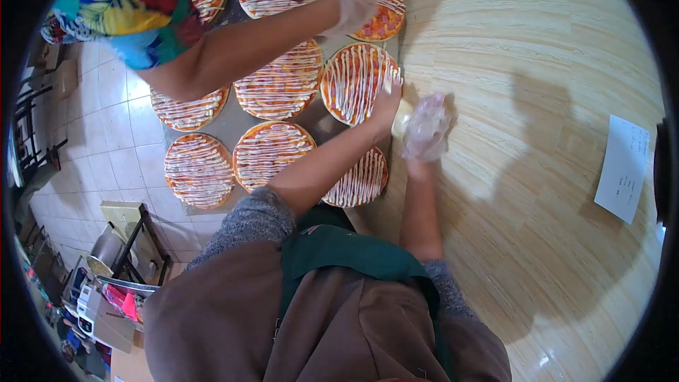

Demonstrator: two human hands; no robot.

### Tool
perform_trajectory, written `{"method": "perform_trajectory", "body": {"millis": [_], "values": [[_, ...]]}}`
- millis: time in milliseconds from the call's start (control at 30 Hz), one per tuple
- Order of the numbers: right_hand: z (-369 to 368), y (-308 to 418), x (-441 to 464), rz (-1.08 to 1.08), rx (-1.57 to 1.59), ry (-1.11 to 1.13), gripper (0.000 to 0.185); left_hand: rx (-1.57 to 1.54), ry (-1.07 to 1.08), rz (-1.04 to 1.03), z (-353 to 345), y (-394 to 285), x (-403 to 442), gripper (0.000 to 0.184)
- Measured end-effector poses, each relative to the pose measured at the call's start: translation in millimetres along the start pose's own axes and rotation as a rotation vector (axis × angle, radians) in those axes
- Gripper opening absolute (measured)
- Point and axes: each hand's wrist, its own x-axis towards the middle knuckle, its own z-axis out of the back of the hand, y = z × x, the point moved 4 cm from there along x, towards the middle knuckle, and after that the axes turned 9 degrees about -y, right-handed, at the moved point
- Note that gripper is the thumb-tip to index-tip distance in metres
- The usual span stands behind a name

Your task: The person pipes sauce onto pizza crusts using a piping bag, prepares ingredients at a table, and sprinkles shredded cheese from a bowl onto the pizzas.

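Pizzas (274,154), round and striped with white sauce, lie in rows on a grey, flat worktop (228,127). At its right edge, the bare left hand (385,106) is at one white-striped round pizza (357,83); I cannot tell whether its fingers grip anything. Just beside, the right hand (426,127), in a clear plastic glove, meets a pale, blurred object (401,119), finger closure unclear. Farther along that edge, a co-worker's gloved hand (355,10) is above a partly striped pizza (384,22).

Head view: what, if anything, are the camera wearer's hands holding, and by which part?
A pale item shows between the left hand and the plastic-covered right hand; whether either holds it, and by which part, cannot be told.
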Motion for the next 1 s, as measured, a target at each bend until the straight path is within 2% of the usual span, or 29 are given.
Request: {"method": "perform_trajectory", "body": {"millis": [33,67,100,200,233,267,333,367,400,433,467,533,567,633,667,700,733,800,833,900,1000], "values": [[-22.3,3.3,6.2,-0.311,0.679,0.117,0.036,0.026,-0.033,0.029,7.2,-47.3,-16.5,0.062],[-43.2,6.7,11.2,-0.704,1.317,0.084,0.035,0.05,-0.067,0.058,14.7,-98.2,-34.3,0.06],[-41.6,6.8,34.9,-0.648,1.249,0.122,0.033,0.147,-0.109,0.082,4.7,-68.5,7.1,0.055],[-22.2,-3.7,61.1,-0.596,1.08,0.452,0.041,-0.104,0.049,0.153,-1.9,-36.3,22.5,0.052],[-15.3,-2.8,43.6,-0.409,0.898,0.276,0.041,0.063,-0.048,0.153,13.4,-61.2,-12.6,0.053],[-7.3,0.0,21.2,-0.225,0.709,0.103,0.041,-0.003,-0.008,0.223,14.7,-34.1,-18.3,0.052],[-10.1,-0.9,-52.7,-0.409,0.964,0.207,0.039,-0.042,0.012,0.325,21.9,19.4,-35.9,0.049],[-9.4,-1.9,-86.3,-0.5,1.092,0.259,0.039,-0.137,-0.033,0.238,21.2,58.7,-37.0,0.048],[-1.9,-8.7,-87.3,-0.564,1.118,0.405,0.038,-0.16,0.03,0.39,29.8,55.6,-60.9,0.045],[7.4,-15.6,-87.1,-0.627,1.128,0.553,0.038,-0.125,0.046,0.417,36.2,58.5,-73.2,0.043],[32.2,-31.0,-48.9,-0.657,1.026,0.789,0.038,-0.193,0.044,0.395,37.7,52.8,-82.4,0.043],[62.2,-50.6,-18.6,-0.477,0.893,0.675,0.034,-0.334,0.035,0.335,40.8,20.4,-102.6,0.043],[70.7,-59.8,-11.1,-0.279,0.854,0.325,0.031,-0.321,0.035,0.252,45.5,-14.7,-116.1,0.04],[94.9,-69.5,9.2,-0.413,1.268,0.0,0.026,-0.306,0.127,0.241,52.4,-30.8,-118.5,0.037],[105.2,-68.9,27.8,-0.669,1.775,0.117,0.024,-0.299,0.161,0.225,58.2,-38.9,-118.1,0.036],[116.6,-68.3,44.9,-1.036,2.234,0.153,0.024,-0.41,0.19,0.219,61.8,-42.9,-118.8,0.036],[130.2,-70.1,55.7,-1.16,2.378,0.211,0.024,-0.518,0.22,0.206,67.9,-47.5,-122.2,0.036],[163.3,-74.0,63.8,-1.158,2.499,0.355,0.023,-0.714,0.195,0.157,90.9,-93.1,-172.4,0.034],[181.0,-74.3,65.4,-1.086,2.553,0.414,0.023,-0.723,0.229,0.145,105.4,-92.4,-186.9,0.032],[216.7,-74.6,63.3,-0.908,2.639,0.528,0.022,-0.735,0.299,0.121,133.0,-87.4,-218.3,0.029],[277.4,-68.8,54.7,-0.534,2.691,0.635,0.021,-0.898,0.233,0.021,179.6,-79.3,-279.5,0.028]]}}
